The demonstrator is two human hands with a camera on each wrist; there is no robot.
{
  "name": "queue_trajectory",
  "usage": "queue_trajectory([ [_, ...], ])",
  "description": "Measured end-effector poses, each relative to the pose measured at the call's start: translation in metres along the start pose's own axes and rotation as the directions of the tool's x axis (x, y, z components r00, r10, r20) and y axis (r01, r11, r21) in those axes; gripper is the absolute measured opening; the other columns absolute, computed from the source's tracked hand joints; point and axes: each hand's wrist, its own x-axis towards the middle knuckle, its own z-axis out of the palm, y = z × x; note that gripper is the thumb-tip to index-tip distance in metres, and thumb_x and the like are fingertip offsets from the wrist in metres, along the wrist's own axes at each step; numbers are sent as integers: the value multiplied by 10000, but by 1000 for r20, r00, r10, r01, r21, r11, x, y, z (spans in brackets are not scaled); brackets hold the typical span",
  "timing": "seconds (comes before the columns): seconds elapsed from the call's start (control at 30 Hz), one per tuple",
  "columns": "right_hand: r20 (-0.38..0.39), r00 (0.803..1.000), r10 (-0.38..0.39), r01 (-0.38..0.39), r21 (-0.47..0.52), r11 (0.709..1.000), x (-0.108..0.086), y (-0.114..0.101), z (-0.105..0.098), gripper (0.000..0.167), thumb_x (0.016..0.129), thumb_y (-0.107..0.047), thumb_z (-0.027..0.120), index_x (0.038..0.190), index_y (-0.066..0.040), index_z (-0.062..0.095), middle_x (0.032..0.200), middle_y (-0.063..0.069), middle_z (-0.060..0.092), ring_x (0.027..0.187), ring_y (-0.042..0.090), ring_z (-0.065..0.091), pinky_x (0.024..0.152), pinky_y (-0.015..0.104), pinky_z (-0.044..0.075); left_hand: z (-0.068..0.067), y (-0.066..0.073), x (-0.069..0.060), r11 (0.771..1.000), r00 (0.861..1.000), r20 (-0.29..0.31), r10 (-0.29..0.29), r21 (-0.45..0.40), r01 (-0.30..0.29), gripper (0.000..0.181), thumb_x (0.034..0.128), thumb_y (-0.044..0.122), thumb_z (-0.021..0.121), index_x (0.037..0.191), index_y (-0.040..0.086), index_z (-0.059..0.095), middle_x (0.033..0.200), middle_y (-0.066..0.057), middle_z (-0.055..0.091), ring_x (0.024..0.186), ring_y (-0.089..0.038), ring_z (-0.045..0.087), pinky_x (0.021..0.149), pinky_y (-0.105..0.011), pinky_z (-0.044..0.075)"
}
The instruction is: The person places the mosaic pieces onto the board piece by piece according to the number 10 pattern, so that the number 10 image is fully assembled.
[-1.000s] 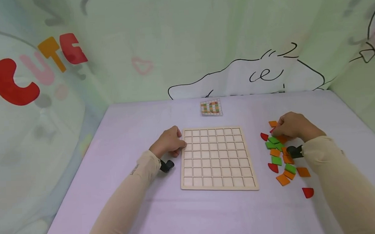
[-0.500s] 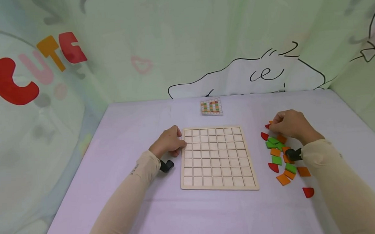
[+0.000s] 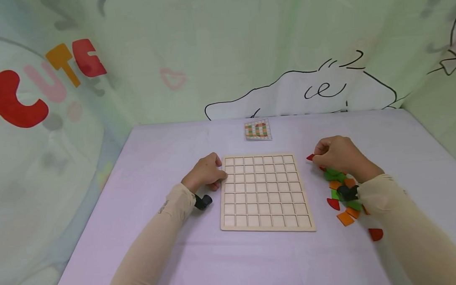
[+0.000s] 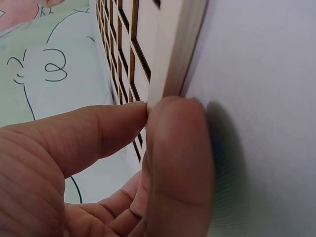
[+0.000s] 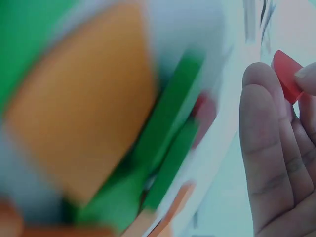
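A wooden grid board [image 3: 266, 192] lies on the table, its squares bare. The left hand [image 3: 204, 172] pinches the board's left edge; in the left wrist view the thumb and a finger of that hand [image 4: 103, 163] meet at the wooden rim [image 4: 170, 54]. Between thumb and fingertips the right hand [image 3: 339, 155] holds a red quarter-round piece [image 3: 310, 157], also seen as a red piece [image 5: 286, 76] in the right wrist view. That hand is above the upper end of the loose pieces, right of the board, and partly covers them.
Several orange, green and red pieces lie right of the board, among them an orange square [image 3: 345, 218] and a red quarter-round [image 3: 375, 234] nearest the front. A small patterned card [image 3: 258, 130] lies behind the board, near the back curtain [image 3: 150, 78].
The right hand has moved left toward the board, carrying a red piece away from the upper end of the pile. The left hand and the board have stayed in place.
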Motion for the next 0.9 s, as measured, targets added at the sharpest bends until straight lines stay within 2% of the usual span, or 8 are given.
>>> queue_trajectory([
  [0.17, 22, 995, -95, 96, -41, 995, 2, -21, 12, 101, 832, -130, 745, 854, -81, 660, 775, 26, 627, 734, 221, 526, 565, 286, 430, 0, 1, -1, 1000, 1000, 5, 15, -9, -15, 307, 966, 63, 704, 1183, 26, 491, 671, -106, 653, 530, -151, 626, 496, -245, 574],
  [0.4, 54, 988, -147, 150, -70, 986, 4, -38, 26, 136, 822, -114, 788, 832, -98, 653, 759, 21, 621, 726, 213, 524, 587, 293, 418, 0, 0, -1, 1000, 1000, 5, 29, -8, -28, 317, 966, 53, 700, 1199, 21, 488, 673, -106, 658, 531, -151, 635, 508, -256, 589],
  [0.63, 46, 971, -235, 238, -92, 967, 3, -48, 37, 147, 836, -77, 794, 798, -102, 655, 720, 0, 620, 686, 184, 533, 583, 283, 433, 0, -1, 0, 999, 1000, 5, 30, -9, -30, 313, 968, 47, 694, 1202, 18, 488, 671, -108, 658, 528, -147, 632, 510, -256, 591],
  [0.9, 49, 961, -272, 275, -91, 957, 4, -55, 42, 155, 818, -21, 772, 772, -114, 657, 732, -13, 634, 694, 174, 544, 601, 287, 451, 0, 1, -1, 1000, 1000, -3, 20, 4, -20, 314, 968, 47, 697, 1202, 24, 490, 659, -99, 649, 519, -144, 622, 504, -249, 586],
])
